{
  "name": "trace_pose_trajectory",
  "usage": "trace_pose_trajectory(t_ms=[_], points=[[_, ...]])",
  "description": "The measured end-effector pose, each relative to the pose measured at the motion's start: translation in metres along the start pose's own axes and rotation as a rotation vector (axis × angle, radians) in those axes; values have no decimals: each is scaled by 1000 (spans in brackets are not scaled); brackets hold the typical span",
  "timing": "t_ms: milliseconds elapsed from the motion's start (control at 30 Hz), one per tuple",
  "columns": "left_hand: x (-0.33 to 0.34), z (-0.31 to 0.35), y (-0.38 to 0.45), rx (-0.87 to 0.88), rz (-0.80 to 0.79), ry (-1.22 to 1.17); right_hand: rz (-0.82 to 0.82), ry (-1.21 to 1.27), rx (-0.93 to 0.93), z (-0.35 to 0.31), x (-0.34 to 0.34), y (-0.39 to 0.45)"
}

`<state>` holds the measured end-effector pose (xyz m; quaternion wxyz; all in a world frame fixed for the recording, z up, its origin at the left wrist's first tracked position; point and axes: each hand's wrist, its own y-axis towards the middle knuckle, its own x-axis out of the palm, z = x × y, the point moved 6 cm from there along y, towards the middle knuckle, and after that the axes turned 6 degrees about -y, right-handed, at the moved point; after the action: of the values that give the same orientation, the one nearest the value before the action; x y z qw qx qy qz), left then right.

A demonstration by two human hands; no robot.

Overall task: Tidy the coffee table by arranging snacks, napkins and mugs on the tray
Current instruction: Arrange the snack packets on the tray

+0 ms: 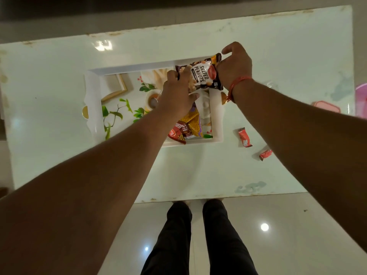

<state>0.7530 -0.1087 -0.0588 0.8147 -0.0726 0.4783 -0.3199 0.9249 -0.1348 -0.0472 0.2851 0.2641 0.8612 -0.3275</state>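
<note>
A dark packet of salted peanuts (201, 74) hangs over the far right part of the white printed tray (93, 90). My left hand (176, 94) pinches the packet's left end. My right hand (235, 65) grips its right end, with a red thread round that wrist. Below the peanuts, a yellow and red snack packet (188, 127) lies in the tray, partly hidden by my left forearm. Two small red wrapped snacks lie on the table right of the tray, one (244, 137) nearer to it and one (265, 154) closer to the front edge.
The tray sits on a glossy white coffee table (278, 66). A pink lidded container (325, 107) and a pink object (361, 100) stand at the table's right edge. My legs (198, 235) stand on the tiled floor before the table's front edge.
</note>
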Motion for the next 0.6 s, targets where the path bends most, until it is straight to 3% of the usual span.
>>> trace_pose_trajectory(t_ms=[200,267,400,500,600], points=[[2,5,-1,-5,14,127,-24,-23,-7,7,0,6],[-3,-1,-7,-15,64,121,55,-41,-41,8,-7,-3],[-20,-35,-37,-170,354,-242,264,7,-210,13,-21,-54],[-22,-57,-77,-412,540,-439,105,4,-205,23,3,-91],[1,-74,-109,-716,457,-643,-178,-54,-106,37,43,-117]])
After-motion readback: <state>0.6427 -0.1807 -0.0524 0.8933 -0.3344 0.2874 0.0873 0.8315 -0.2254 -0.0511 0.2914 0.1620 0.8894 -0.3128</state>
